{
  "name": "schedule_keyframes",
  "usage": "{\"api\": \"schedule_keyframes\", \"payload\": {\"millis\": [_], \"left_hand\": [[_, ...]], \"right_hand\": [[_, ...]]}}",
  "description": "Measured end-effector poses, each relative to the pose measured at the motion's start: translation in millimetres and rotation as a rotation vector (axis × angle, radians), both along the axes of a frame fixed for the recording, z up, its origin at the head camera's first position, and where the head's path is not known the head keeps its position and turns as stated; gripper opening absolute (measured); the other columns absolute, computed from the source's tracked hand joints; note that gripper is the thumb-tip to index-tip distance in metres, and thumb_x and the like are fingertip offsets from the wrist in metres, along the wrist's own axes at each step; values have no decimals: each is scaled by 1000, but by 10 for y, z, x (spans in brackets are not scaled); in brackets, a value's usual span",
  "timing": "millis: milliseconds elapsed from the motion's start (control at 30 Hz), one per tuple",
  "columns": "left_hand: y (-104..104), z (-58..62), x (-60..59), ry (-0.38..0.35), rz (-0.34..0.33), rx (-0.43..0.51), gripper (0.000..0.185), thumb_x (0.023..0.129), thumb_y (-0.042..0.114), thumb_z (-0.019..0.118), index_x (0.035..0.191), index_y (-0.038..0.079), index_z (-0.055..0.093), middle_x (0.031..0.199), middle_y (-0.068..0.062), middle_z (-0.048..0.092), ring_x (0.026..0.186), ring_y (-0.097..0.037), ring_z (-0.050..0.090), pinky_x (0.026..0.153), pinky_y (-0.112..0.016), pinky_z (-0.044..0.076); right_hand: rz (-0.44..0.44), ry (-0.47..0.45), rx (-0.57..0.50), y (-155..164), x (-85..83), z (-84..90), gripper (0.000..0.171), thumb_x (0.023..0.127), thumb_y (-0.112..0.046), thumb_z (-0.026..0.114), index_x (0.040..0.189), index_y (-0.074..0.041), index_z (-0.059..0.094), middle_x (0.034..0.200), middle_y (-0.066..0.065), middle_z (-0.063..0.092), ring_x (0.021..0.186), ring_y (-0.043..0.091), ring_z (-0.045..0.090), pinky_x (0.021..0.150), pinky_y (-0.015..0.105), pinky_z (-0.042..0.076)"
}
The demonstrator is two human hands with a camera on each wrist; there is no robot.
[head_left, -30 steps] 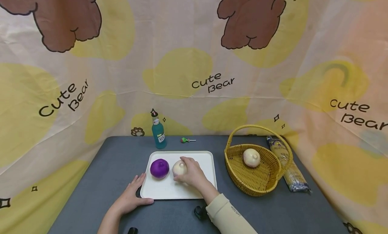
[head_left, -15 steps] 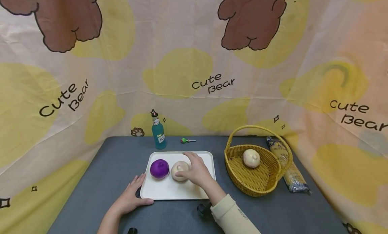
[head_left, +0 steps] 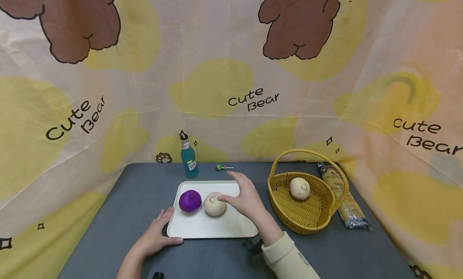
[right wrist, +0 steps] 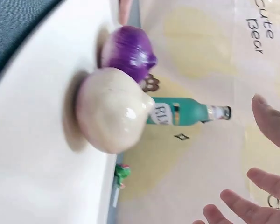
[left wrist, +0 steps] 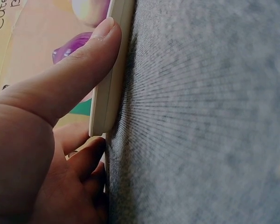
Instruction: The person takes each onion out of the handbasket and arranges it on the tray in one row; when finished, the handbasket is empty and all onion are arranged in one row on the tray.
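A white tray [head_left: 202, 230] lies on the grey table, with a purple onion [head_left: 190, 201] and a white onion [head_left: 215, 204] side by side on it. My right hand [head_left: 243, 196] hovers open just right of the white onion, fingers spread, holding nothing. In the right wrist view the white onion [right wrist: 111, 110] and purple onion [right wrist: 129, 48] sit on the tray [right wrist: 28, 154], clear of the fingers [right wrist: 242, 206]. My left hand [head_left: 156, 234] rests on the table against the tray's near-left corner, its thumb [left wrist: 79, 70] along the tray's edge [left wrist: 108, 88].
A yellow wicker basket [head_left: 307, 218] with a handle stands right of the tray and holds another white onion [head_left: 300, 188]. A packet of spaghetti [head_left: 345, 202] lies beyond the basket. A teal bottle [head_left: 189, 156] and a lollipop [head_left: 223, 167] stand at the table's back edge.
My right hand let go of the white onion on the tray and lifted away to the right and up. The left hand has not moved.
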State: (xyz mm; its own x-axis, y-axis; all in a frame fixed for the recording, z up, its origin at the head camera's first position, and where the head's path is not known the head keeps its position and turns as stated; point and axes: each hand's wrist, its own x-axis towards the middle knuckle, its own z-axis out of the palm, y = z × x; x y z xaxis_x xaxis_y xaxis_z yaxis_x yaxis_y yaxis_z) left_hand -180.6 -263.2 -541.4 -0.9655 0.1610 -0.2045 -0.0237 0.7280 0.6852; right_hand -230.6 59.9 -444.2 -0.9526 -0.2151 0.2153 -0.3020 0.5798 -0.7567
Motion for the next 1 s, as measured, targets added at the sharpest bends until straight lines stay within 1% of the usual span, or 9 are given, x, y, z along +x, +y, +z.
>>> {"api": "schedule_keyframes", "payload": {"millis": [133,233,367,500,633,767,867,1000], "left_hand": [[-1,1,-3,0,-1,4,120,72,48,88,161,3,20,166,-24,19,153,-49,4,118,-72,1],[-2,7,-1,-3,-1,8,120,72,48,88,161,4,20,166,-23,19,154,-48,3,119,-71,1],[-6,13,9,-5,-3,0,119,73,47,88,161,4,20,166,-24,19,153,-49,4,118,-72,2],[1,22,17,-12,-2,1,119,73,48,87,161,4,19,166,-24,19,153,-49,4,118,-72,2],[2,23,13,-14,1,4,120,73,47,88,161,4,19,166,-24,19,153,-49,4,118,-72,2],[-2,15,7,-19,10,5,120,72,48,88,161,5,19,166,-24,19,154,-48,3,119,-71,2],[-4,5,2,-25,16,-2,121,72,49,88,161,6,19,166,-23,19,154,-48,4,119,-71,2],[4,4,3,-26,17,-5,121,71,49,88,161,6,19,166,-23,19,154,-48,4,119,-71,2]], "right_hand": [[-14,44,-30,116,19,71,80,79,-38,87,148,-18,51,153,7,49,142,34,44,113,58,39],[-28,72,-43,197,32,102,79,79,-36,87,148,-18,51,152,7,50,140,34,47,111,58,41],[-41,77,-67,292,48,120,78,79,-35,87,148,-20,52,152,7,50,140,33,47,110,58,42],[-65,84,-101,396,56,113,77,79,-32,88,146,-18,53,150,8,52,140,33,48,111,57,42],[-98,101,-111,523,81,116,77,79,-31,88,146,-15,53,149,11,53,137,36,49,109,57,45],[-135,99,-107,656,112,150,76,80,-32,87,146,-15,53,149,12,53,136,38,51,107,57,46],[-160,85,-103,752,122,168,76,81,-32,86,147,-16,52,149,12,52,136,37,51,109,57,44],[-173,58,-120,872,125,178,78,82,-32,86,149,-14,49,151,13,49,139,37,47,112,57,41]]}}
